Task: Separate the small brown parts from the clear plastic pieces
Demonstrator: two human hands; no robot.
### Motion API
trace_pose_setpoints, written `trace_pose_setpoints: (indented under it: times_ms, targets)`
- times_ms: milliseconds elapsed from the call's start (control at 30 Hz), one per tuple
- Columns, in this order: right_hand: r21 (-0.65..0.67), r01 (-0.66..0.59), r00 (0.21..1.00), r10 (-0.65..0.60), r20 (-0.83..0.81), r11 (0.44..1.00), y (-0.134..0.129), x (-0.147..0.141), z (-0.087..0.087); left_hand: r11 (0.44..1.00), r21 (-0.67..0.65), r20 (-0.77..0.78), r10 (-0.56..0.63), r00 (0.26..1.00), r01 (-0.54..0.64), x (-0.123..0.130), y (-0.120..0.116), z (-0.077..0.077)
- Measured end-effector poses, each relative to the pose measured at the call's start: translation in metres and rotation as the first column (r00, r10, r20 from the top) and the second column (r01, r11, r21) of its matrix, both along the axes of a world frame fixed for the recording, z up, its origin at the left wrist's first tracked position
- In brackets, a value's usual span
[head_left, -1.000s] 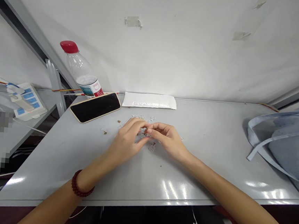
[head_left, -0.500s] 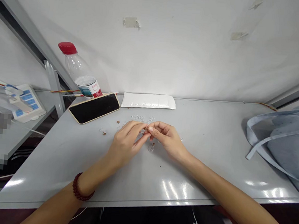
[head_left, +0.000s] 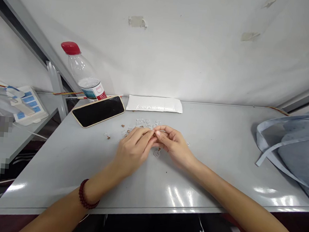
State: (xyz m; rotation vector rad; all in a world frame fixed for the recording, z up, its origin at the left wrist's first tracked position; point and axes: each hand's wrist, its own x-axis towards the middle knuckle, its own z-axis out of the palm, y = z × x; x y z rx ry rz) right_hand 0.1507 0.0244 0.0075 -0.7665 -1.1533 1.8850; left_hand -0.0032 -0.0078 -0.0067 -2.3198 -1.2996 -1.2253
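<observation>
Over the grey table, the fingertips of my left hand (head_left: 133, 146) and my right hand (head_left: 177, 147) meet. Both are closed in a pinch around a small brown piece (head_left: 155, 133), mostly covered by the fingers, so its exact kind does not show. Just below the fingertips lies a clear round plastic piece (head_left: 157, 152) with a brown end. Behind my hands spreads a loose group of small clear plastic pieces (head_left: 143, 122), some with brown bits among them. Another clear piece with a brown end (head_left: 108, 137) rests left of my left hand.
At the back left a phone (head_left: 98, 111) lies in front of a red-capped bottle (head_left: 89, 83). A white packet (head_left: 154, 104) lies along the wall. On the right sits a grey-blue bag (head_left: 300, 143) with straps. A power strip (head_left: 29, 107) stands at the far left.
My left hand has turned slightly and shifted a little right, its fingers closer against my right hand's. The brown piece is more covered now. The view has moved slightly.
</observation>
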Motion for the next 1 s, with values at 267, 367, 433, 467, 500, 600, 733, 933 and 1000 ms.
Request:
trace_pose_setpoints:
  times_ms: [267, 367, 433, 467, 500, 600, 733, 933, 1000]
  targets:
    - [-0.125, 0.008, 0.998, -0.015, -0.056, 0.992, -0.001, 0.000, -0.004, 0.974, -0.206, 0.121, -0.074, 0.990, 0.098, 0.003, 0.001, 0.001]
    - [-0.123, -0.022, 0.998, 0.015, -0.059, 0.992, -0.004, 0.000, -0.004, 0.989, -0.133, 0.112, -0.051, 0.992, 0.066, 0.004, 0.001, 0.001]
    - [-0.136, -0.039, 0.998, 0.031, -0.060, 0.990, -0.006, -0.001, -0.004, 0.995, -0.071, 0.061, -0.067, 0.996, 0.071, 0.003, 0.002, 0.000]
    - [-0.144, -0.045, 0.998, 0.036, -0.061, 0.989, -0.006, -0.001, -0.005, 0.996, -0.038, 0.022, -0.082, 0.996, 0.083, 0.002, 0.002, 0.000]
    - [-0.150, -0.047, 0.997, 0.039, -0.060, 0.988, -0.006, -0.002, -0.007, 0.995, -0.009, -0.024, -0.097, 0.995, 0.097, 0.001, 0.003, 0.000]
    - [-0.123, -0.070, 0.996, 0.064, -0.055, 0.990, -0.005, -0.001, -0.010, 0.991, 0.029, -0.119, -0.126, 0.985, 0.130, -0.002, 0.003, 0.000]
    - [0.107, -0.095, 0.991, 0.083, 0.109, 0.990, 0.001, 0.003, -0.010, 0.948, -0.244, 0.019, -0.207, 0.978, 0.205, -0.013, 0.007, 0.012]
    - [0.725, -0.130, 0.746, -0.415, 0.521, 0.676, 0.017, 0.017, -0.015, 0.708, -0.702, 0.202, 0.091, 0.975, 0.079, -0.048, 0.016, 0.047]
    - [0.793, -0.264, 0.689, -0.468, 0.554, 0.549, 0.026, 0.022, -0.021, 0.641, -0.767, 0.124, 0.113, 0.986, 0.023, -0.057, 0.017, 0.051]
